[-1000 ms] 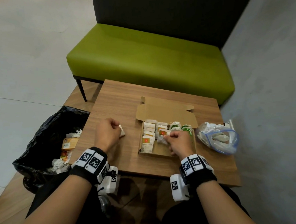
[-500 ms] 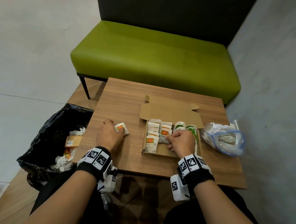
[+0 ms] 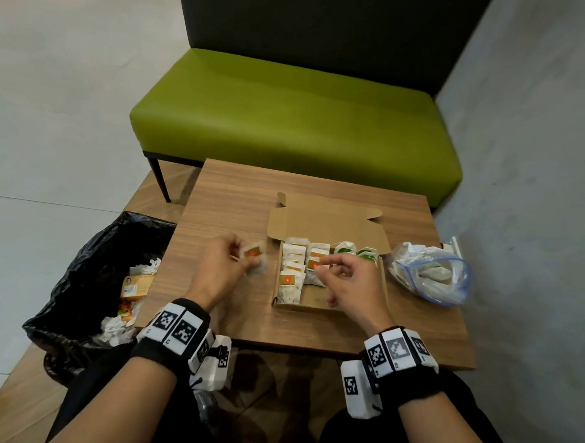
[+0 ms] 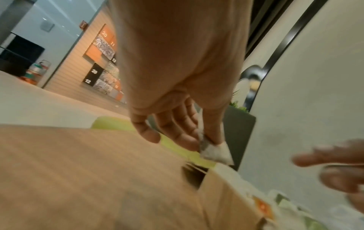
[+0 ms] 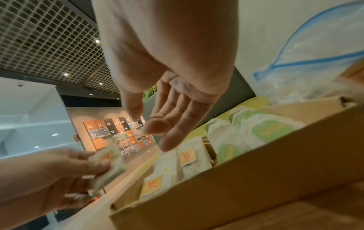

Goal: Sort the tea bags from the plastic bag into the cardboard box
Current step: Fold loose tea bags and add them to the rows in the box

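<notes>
Bin: black-lined trash bin (image 3: pixel 81 268) off tabletop's left edge.
Left hand (image 3: pixel 218 265): pinches orange-label tea bag (image 3: pixel 253 254), just left of box.
Cardboard box (image 3: pixel 310 306): mid-tabletop, tea bags in rows.
Right hand (image 3: pixel 347 279): over box, fingers loose, empty.
Plastic bag (image 3: pixel 431 274): right edge.

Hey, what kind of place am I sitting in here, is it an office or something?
Probably an office or campus lounge, not a home. A green bench against a dark panel, a photo wall with numbered tiles and an open grid ceiling suggest a public common area.
</notes>
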### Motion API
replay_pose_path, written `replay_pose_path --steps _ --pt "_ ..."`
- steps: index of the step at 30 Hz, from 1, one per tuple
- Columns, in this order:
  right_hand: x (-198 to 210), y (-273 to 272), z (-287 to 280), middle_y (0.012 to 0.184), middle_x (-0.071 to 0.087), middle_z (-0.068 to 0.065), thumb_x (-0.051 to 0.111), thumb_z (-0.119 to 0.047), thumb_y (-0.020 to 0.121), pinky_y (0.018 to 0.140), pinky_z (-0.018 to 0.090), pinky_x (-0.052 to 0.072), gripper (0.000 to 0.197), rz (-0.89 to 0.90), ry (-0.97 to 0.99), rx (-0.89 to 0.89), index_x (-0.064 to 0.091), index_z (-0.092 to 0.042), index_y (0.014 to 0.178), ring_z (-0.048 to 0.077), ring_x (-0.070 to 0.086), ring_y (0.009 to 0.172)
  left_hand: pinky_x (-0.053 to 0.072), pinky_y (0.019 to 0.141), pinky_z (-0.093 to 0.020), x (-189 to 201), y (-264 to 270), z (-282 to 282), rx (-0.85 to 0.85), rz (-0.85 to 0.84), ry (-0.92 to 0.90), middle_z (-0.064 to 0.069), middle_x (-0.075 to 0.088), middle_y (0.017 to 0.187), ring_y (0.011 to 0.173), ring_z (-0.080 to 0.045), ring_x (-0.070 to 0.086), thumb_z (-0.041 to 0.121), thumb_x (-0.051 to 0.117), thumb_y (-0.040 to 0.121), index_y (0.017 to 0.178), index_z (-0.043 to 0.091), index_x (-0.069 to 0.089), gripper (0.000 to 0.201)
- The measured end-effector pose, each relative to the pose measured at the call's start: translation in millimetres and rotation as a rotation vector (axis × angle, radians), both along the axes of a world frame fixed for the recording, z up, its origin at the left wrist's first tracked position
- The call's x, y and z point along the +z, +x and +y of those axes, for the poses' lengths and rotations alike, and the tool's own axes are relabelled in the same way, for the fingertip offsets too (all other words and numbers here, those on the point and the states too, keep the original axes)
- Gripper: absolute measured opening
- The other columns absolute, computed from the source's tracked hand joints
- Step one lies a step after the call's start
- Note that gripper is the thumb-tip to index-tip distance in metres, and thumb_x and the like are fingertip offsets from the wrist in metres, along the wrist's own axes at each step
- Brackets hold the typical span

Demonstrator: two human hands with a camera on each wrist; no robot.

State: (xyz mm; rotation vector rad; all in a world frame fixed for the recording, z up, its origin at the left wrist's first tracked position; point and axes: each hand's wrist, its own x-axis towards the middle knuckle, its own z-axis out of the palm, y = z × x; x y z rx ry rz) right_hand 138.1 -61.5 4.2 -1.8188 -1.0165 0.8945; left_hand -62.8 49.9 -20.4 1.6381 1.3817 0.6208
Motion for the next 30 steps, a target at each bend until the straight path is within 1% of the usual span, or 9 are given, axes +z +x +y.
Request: replay_pose_path --steps 3,6,9,11,14,17,20,26,30 --pt "0 -10 1 0.078 0.064 0.003 0.075 -0.023 0.087 0.049 0.031 0.052 0.024 0.092 0.013 0.148 0.068 -0.021 0.110 0.017 0.060 0.051 0.055 0.069 -0.029 16 19 -16 -0.205 -0.135 -0.005 -0.002 0.070 0.085 0.078 -0.016 0.069 0.015 0.081 0.077 0.098 0.026 0.056 0.035" --pt "-2 -10 -1 0.077 0.063 0.012 0.075 -0.024 0.087 0.052 0.041 0.051 0.007 0.082 0.060 0.161 0.071 -0.022 0.091 0.022 0.057 0.056 0.053 0.068 -0.034 21 38 -26 -0.309 -0.166 0.026 -0.002 0.067 0.077 0.070 -0.015 0.064 0.013 0.083 0.075 0.103 0.024 0.056 0.040" --pt "-1 -2 -8 0.081 0.070 0.016 0.071 -0.016 0.090 0.050 0.038 0.053 0.007 0.125 0.122 0.079 0.074 -0.010 0.089 0.015 0.060 0.058 0.049 0.062 -0.020 22 48 -30 -0.323 -0.195 0.006 0.003 0.066 0.078 0.069 -0.006 0.061 0.013 0.084 0.074 0.105 0.021 0.060 0.040" --pt "-1 4 -10 0.084 0.071 0.016 0.070 -0.014 0.091 0.048 0.030 0.052 0.010 0.147 0.136 0.032 0.074 -0.005 0.091 0.010 0.060 0.055 0.050 0.065 -0.016 21 50 -30 -0.345 -0.183 0.016 0.002 0.069 0.083 0.073 -0.005 0.063 0.013 0.080 0.080 0.103 0.018 0.064 0.029" --pt "-6 10 -10 0.082 0.071 0.015 0.071 -0.014 0.090 0.053 0.041 0.054 0.009 0.127 0.093 0.034 0.074 -0.006 0.091 0.021 0.058 0.053 0.051 0.066 -0.017 19 53 -33 -0.394 -0.140 0.048 -0.002 0.071 0.083 0.071 -0.003 0.063 0.012 0.071 0.088 0.093 0.015 0.069 0.006" --pt "-19 16 -3 0.072 0.066 0.019 0.071 -0.016 0.090 0.051 0.038 0.053 0.015 0.071 0.023 -0.011 0.070 -0.003 0.084 0.018 0.056 0.049 0.045 0.062 -0.013 14 55 -33 -0.352 -0.038 0.101 0.005 0.067 0.080 0.068 0.001 0.058 0.016 0.070 0.089 0.089 0.021 0.068 0.005" --pt "-35 24 6 0.067 0.065 0.007 0.069 -0.020 0.092 0.048 0.031 0.054 0.021 -0.025 -0.114 -0.039 0.068 -0.006 0.077 0.010 0.056 0.046 0.045 0.063 -0.017 6 46 -30 -0.187 0.111 0.143 0.009 0.064 0.080 0.072 -0.005 0.059 0.020 0.070 0.089 0.090 0.026 0.064 0.009" --pt "-55 28 28 0.065 0.069 0.000 0.072 -0.033 0.088 0.071 0.046 0.061 0.025 -0.278 -0.305 -0.008 0.069 -0.018 0.068 0.023 0.069 0.068 0.039 0.059 -0.014 -7 34 -29 -0.180 0.311 0.095 0.013 0.059 0.079 0.071 0.001 0.055 0.025 0.070 0.089 0.092 0.028 0.059 0.013" --pt "-54 19 34 0.061 0.070 0.003 0.075 -0.027 0.086 0.055 0.036 0.060 0.020 -0.236 -0.346 -0.087 0.068 -0.015 0.072 0.016 0.068 0.050 0.039 0.059 -0.013 -10 35 -28 -0.190 0.295 0.089 0.011 0.062 0.078 0.072 0.000 0.057 0.022 0.071 0.088 0.095 0.025 0.062 0.012"
